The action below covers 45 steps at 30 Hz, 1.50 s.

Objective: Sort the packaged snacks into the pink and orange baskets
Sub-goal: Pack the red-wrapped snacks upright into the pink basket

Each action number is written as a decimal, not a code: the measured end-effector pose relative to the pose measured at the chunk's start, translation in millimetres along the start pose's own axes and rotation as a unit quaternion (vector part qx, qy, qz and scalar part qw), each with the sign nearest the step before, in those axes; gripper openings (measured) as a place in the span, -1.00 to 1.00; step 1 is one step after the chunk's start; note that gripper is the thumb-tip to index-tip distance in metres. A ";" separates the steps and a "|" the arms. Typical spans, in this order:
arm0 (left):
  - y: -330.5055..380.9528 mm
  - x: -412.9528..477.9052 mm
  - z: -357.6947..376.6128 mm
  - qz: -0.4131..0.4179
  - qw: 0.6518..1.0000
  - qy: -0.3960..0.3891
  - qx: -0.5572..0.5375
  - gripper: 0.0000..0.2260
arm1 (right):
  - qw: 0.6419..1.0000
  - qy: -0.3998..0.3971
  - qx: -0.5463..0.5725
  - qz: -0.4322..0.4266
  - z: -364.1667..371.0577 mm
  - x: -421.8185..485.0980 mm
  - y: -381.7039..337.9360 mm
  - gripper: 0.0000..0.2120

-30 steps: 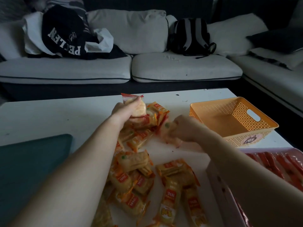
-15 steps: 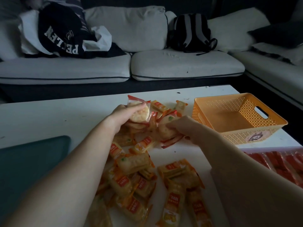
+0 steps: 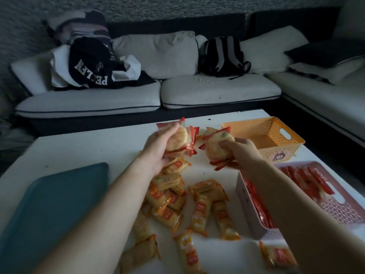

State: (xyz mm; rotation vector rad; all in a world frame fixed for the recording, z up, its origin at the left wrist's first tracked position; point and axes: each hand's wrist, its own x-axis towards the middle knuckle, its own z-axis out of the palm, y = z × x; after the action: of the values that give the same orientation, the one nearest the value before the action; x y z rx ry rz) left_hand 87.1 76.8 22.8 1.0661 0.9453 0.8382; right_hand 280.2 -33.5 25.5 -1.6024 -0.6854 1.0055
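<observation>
My left hand [image 3: 158, 149] grips a stack of round rice-cracker packs [image 3: 177, 141] with red-edged wrappers, lifted above the white table [image 3: 88, 147]. My right hand [image 3: 240, 150] holds a second bunch of the same cracker packs [image 3: 216, 147], just left of the orange basket [image 3: 276, 144], which looks empty. The pink basket [image 3: 335, 206] at the right holds red packaged snacks. Several orange-labelled cracker packets [image 3: 199, 210] lie scattered on the table below my hands.
A dark teal tray [image 3: 49, 210] lies on the table at the left. Behind the table stands a white sofa [image 3: 217, 89] with clothing [image 3: 88, 64] and a dark backpack [image 3: 223, 54] on it.
Both hands have lifted their bunches of round cracker packs off the pile and drawn apart. The camera has tilted up a little.
</observation>
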 end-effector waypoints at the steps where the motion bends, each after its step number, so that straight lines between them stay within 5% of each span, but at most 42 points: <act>1: -4.3 -15.0 19.5 -0.006 1.000 -0.027 -0.007 -0.69 | 1.000 0.013 -0.001 -0.009 -9.1 -14.9 1.0 -0.81; 9: -55.9 -64.4 160.9 0.014 0.994 -0.104 -0.005 -0.30 | 0.988 0.143 -0.027 -0.059 -111.1 -78.0 13.1 -0.81; 11: -64.8 -70.4 186.8 0.030 0.991 -0.103 0.086 -0.32 | 0.979 0.165 -0.113 -0.039 -139.9 -73.9 23.3 -0.78; 14: -77.0 -78.1 203.7 0.071 0.941 -0.042 0.329 -0.10 | 0.913 0.224 -0.340 -0.014 -168.4 -69.6 40.3 -0.59; 16: -82.0 -82.4 204.4 0.094 0.929 -0.032 0.357 0.03 | 0.905 0.231 -0.357 -0.034 -178.3 -66.6 49.2 -0.64; 22: -106.4 -83.2 195.6 0.149 0.874 -0.069 0.457 -0.17 | 0.906 0.185 -0.375 -0.068 -174.3 -61.5 47.2 -0.60; 30: -122.2 -80.7 181.1 0.168 0.867 -0.090 0.460 -0.27 | 0.822 0.122 -0.537 -0.145 -151.3 -64.6 46.9 -0.56; 36: -110.7 -84.6 187.3 0.189 0.862 -0.043 0.467 -0.26 | 0.923 0.082 -0.363 -0.103 -161.6 -48.8 48.0 -0.51; 42: -102.1 -87.7 191.7 0.134 0.894 -0.093 0.417 -0.35 | 0.901 0.066 -0.415 -0.106 -168.6 -49.0 50.4 -0.78; 45: -103.0 -83.1 187.0 0.136 0.920 -0.055 0.364 -0.45 | 0.918 0.070 -0.376 -0.104 -175.1 -51.9 41.2 -0.85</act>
State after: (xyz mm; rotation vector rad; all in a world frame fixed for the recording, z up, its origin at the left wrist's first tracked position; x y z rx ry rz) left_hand 240.2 -87.9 -21.2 1.9041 1.0538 0.6405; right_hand 406.2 -171.4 11.6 -2.1701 -1.2057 0.4689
